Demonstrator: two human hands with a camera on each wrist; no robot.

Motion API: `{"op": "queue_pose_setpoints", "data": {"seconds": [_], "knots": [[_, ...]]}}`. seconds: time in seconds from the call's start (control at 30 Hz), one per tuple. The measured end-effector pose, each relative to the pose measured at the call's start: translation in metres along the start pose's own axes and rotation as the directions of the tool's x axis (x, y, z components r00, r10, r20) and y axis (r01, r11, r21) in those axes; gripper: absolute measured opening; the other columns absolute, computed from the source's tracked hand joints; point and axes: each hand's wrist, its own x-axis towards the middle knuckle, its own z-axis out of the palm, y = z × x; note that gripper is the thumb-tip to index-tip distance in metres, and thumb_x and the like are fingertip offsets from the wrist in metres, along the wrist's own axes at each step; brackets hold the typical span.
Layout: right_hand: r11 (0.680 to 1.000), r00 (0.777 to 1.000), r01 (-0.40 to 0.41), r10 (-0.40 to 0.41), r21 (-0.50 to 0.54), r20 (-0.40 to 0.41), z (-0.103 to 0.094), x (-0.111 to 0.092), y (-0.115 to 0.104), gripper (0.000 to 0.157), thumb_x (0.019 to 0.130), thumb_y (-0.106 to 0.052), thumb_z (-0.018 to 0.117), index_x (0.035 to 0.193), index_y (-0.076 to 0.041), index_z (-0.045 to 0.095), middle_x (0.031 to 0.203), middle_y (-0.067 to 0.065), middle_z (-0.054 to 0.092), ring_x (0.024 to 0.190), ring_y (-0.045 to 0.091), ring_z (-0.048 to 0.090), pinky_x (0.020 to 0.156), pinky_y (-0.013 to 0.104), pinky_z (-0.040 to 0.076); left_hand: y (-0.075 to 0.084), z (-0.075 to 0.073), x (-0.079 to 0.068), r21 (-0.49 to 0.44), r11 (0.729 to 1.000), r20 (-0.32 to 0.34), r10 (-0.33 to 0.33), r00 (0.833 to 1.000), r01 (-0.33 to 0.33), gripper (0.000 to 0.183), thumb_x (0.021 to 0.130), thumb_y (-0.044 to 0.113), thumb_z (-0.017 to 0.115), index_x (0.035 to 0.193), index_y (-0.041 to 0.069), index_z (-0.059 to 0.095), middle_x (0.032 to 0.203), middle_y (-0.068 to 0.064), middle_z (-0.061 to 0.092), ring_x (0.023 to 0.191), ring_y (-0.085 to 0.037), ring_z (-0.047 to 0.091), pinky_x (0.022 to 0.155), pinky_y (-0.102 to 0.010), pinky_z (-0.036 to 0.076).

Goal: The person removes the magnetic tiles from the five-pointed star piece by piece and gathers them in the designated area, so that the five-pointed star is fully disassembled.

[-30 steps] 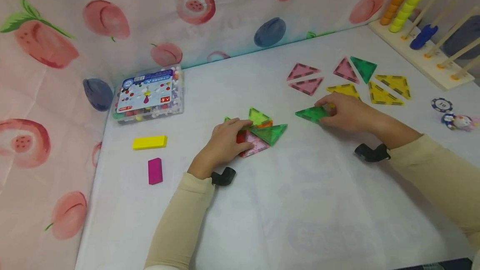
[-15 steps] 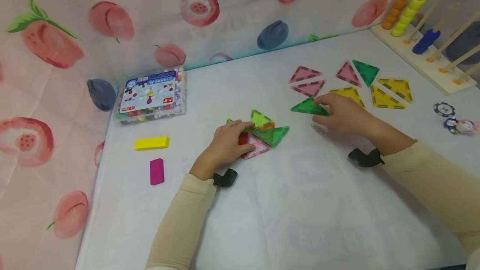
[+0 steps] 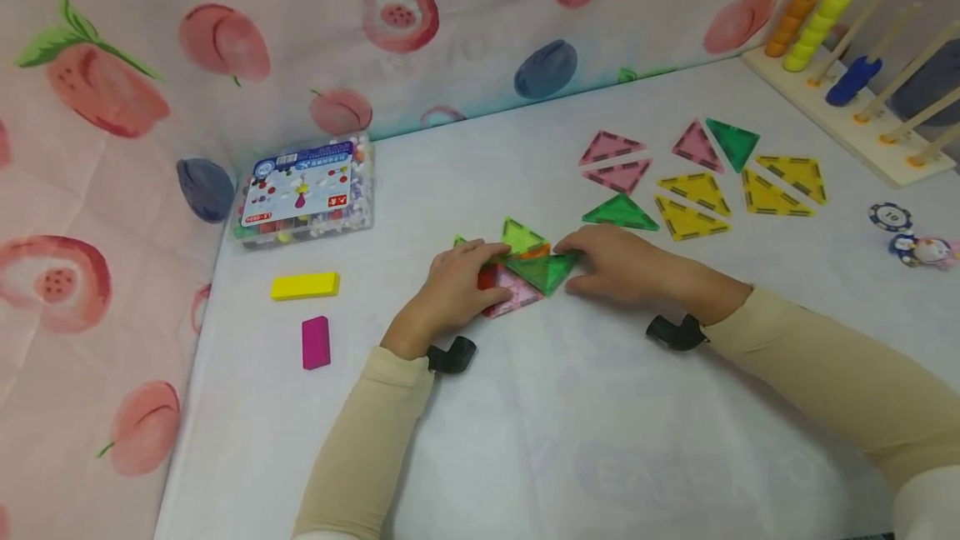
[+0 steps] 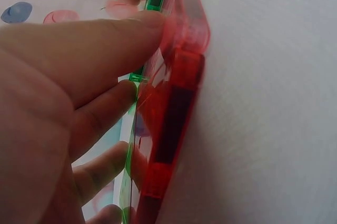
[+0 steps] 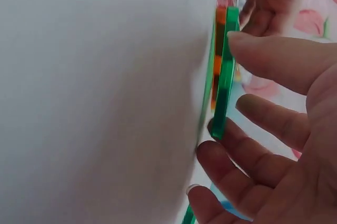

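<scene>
My left hand (image 3: 453,290) spans the near-left side of a cluster of see-through magnetic tiles, thumb and fingertips resting on it. In the left wrist view a red tile (image 4: 174,113) lies at the cluster's edge, its thumb on the pink part beside it. The cluster also shows a pink tile (image 3: 517,294), a lime tile (image 3: 520,236) and some orange. A green triangle tile (image 3: 543,272) overlaps the top, jutting out to the right. My right hand (image 3: 626,265) pinches this triangle's outer corner; the right wrist view shows thumb and a fingertip on its edge.
Behind the right hand lie a loose green triangle (image 3: 618,213), yellow triangles (image 3: 693,219) and pink triangles (image 3: 617,176). A box of beads (image 3: 303,190), a yellow block (image 3: 305,286) and a magenta block (image 3: 316,342) stand left. A peg abacus (image 3: 847,119) stands far right.
My right hand has let go of the loose green triangle near the yellow tiles and moved left to the green triangle on the cluster. The left hand has stayed in place.
</scene>
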Motion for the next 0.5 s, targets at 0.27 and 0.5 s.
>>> {"op": "queue_pose_setpoints", "data": {"seconds": [0.27, 0.5], "knots": [[0.999, 1.000, 0.001, -0.001, -0.039, -0.018, 0.007, 0.005, -0.012, 0.052, 0.077, -0.030, 0.070, 0.120, -0.006, 0.053, 0.116, 0.005, 0.053, 0.105, 0.021, 0.046, 0.089, 0.040, 0.038, 0.001, -0.002, -0.001, -0.002, 1.000, 0.005, 0.010, 1.000, -0.010, 0.057, 0.081, 0.039, 0.063, 0.132, 0.023, 0.042, 0.134, 0.001, 0.041, 0.126, -0.017, 0.027, 0.100, -0.043, 0.017], [0.997, 0.998, -0.001, -0.004, -0.075, -0.065, 0.011, 0.009, -0.023, 0.050, 0.076, -0.035, 0.070, 0.120, -0.014, 0.056, 0.113, 0.002, 0.056, 0.101, 0.019, 0.048, 0.083, 0.037, 0.041, 0.000, -0.002, -0.001, -0.003, 1.000, 0.005, 0.017, 1.000, -0.017, 0.058, 0.081, 0.039, 0.063, 0.132, 0.022, 0.042, 0.133, 0.000, 0.042, 0.127, -0.018, 0.027, 0.100, -0.044, 0.017]]}}
